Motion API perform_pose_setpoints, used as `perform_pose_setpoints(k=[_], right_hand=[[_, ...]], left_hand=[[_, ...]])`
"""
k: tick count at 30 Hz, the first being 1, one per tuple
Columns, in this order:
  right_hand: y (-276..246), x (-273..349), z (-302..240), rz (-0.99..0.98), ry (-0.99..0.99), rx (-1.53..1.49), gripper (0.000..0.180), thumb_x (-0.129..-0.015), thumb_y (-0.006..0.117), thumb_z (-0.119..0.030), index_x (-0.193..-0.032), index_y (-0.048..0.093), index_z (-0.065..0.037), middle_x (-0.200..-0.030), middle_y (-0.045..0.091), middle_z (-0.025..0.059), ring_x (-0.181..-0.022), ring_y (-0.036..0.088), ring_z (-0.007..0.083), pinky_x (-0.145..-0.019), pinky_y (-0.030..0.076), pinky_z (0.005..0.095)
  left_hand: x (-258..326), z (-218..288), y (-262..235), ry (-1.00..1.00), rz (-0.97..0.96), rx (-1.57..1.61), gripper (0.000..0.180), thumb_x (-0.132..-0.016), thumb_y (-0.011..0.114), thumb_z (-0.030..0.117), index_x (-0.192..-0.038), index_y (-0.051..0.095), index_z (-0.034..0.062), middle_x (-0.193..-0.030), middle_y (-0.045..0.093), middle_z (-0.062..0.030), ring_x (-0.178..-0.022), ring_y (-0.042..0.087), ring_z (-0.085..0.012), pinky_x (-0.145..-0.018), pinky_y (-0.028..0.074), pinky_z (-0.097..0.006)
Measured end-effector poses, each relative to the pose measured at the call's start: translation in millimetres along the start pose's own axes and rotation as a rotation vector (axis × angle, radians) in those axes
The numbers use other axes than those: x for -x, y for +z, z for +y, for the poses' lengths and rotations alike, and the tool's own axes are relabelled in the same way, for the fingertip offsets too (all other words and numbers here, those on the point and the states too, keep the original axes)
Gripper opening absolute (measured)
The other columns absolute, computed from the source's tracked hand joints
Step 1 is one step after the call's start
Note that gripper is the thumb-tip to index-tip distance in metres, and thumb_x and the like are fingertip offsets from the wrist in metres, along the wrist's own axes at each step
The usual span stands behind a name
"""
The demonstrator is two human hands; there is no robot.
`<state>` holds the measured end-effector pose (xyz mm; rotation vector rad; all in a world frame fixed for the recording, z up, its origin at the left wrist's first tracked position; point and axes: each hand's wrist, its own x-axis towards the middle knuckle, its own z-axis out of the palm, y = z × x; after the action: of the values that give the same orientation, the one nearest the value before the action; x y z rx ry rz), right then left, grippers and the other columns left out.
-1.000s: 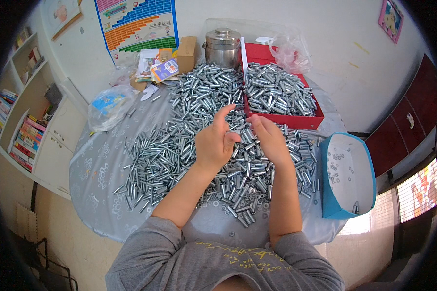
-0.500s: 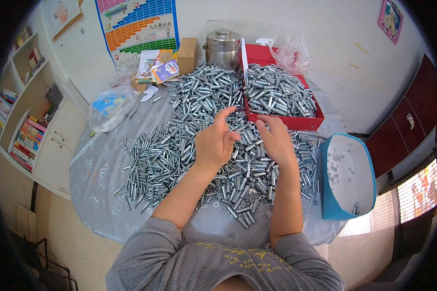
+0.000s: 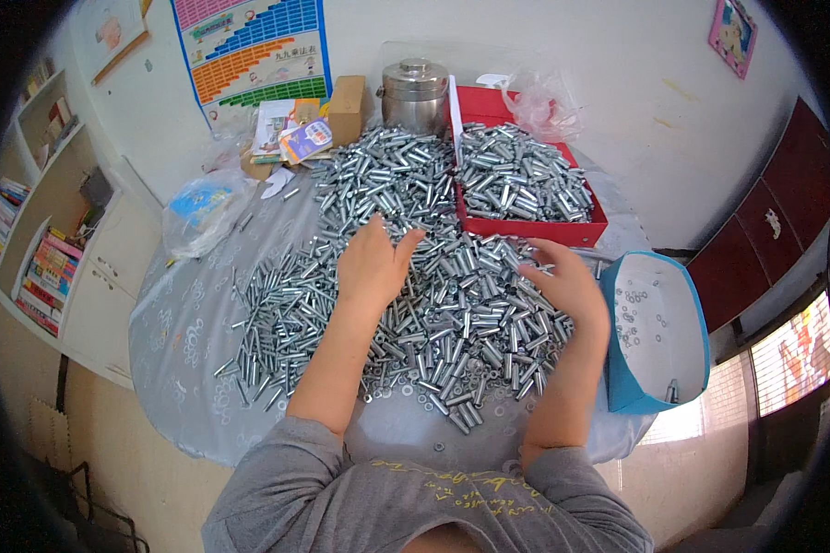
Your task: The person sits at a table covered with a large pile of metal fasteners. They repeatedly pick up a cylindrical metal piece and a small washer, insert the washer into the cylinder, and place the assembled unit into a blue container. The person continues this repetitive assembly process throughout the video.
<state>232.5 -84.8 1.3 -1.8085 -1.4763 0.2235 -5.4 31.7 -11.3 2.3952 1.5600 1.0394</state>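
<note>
Left hand (image 3: 371, 265) thumb spread; right hand (image 3: 570, 284) half-curled; both over metal pieces (image 3: 475, 286).

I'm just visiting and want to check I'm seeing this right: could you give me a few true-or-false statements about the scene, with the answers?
1. The red box has many metal pieces in it. True.
2. The left hand is clutching a plastic bag. False: the left hand is over the heap of loose metal parts, apart from the bag.
3. The lidded pot stands to the left of the red box. True.
4. The blue bin is on the left side of the table. False: the blue bin is on the right.
5. The right hand's thumb and fingers are spread apart. True.
</note>
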Motion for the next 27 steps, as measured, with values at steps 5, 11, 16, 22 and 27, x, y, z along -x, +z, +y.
perform_pose_setpoints(k=[5,11,16,22,27], right_hand=[[-94,29,55,-0.055,0.315,0.240,0.031,-0.069,0.070,-0.023,-0.094,0.065,-0.005,-0.082,0.064,0.0129,-0.080,0.062,0.0235,-0.070,0.047,0.0323],[-142,79,134,-0.625,0.489,0.775,0.025,-0.072,0.067,-0.025,-0.082,0.065,-0.003,-0.073,0.064,0.0141,-0.067,0.063,0.0216,-0.060,0.050,0.0325],[-122,92,136,-0.789,0.735,0.290,0.030,-0.077,0.060,-0.024,-0.088,0.058,0.003,-0.072,0.062,0.0122,-0.061,0.062,0.0212,-0.049,0.052,0.0294],[-114,94,137,-0.817,0.624,0.378,0.019,-0.072,0.059,-0.014,-0.075,0.062,0.004,-0.062,0.062,0.0127,-0.053,0.062,0.0215,-0.047,0.052,0.0320],[-110,84,131,-0.717,0.536,0.566,0.017,-0.073,0.061,-0.014,-0.073,0.062,0.003,-0.059,0.061,0.0116,-0.049,0.061,0.0202,-0.044,0.050,0.0304]], left_hand=[[2,-3,-3,-0.106,-0.131,-0.044,0.065,-0.084,0.044,0.055,-0.108,0.051,-0.0045,-0.102,0.055,-0.0241,-0.096,0.054,-0.0367,-0.078,0.045,-0.044],[0,17,-8,-0.028,-0.156,0.121,0.055,-0.086,0.046,0.048,-0.105,0.055,-0.0033,-0.097,0.059,-0.0202,-0.091,0.057,-0.0342,-0.078,0.044,-0.041],[6,20,-2,0.015,-0.125,0.170,0.045,-0.085,0.051,0.043,-0.100,0.058,0.0005,-0.092,0.060,-0.0160,-0.088,0.058,-0.0311,-0.074,0.045,-0.040],[9,24,-2,0.025,-0.112,0.184,0.038,-0.084,0.054,0.040,-0.098,0.060,0.0052,-0.075,0.056,-0.0061,-0.066,0.055,-0.0201,-0.060,0.043,-0.033],[8,28,-6,0.005,-0.140,0.216,0.037,-0.083,0.055,0.040,-0.094,0.061,0.0052,-0.078,0.059,-0.0086,-0.072,0.058,-0.0241,-0.064,0.045,-0.036]])
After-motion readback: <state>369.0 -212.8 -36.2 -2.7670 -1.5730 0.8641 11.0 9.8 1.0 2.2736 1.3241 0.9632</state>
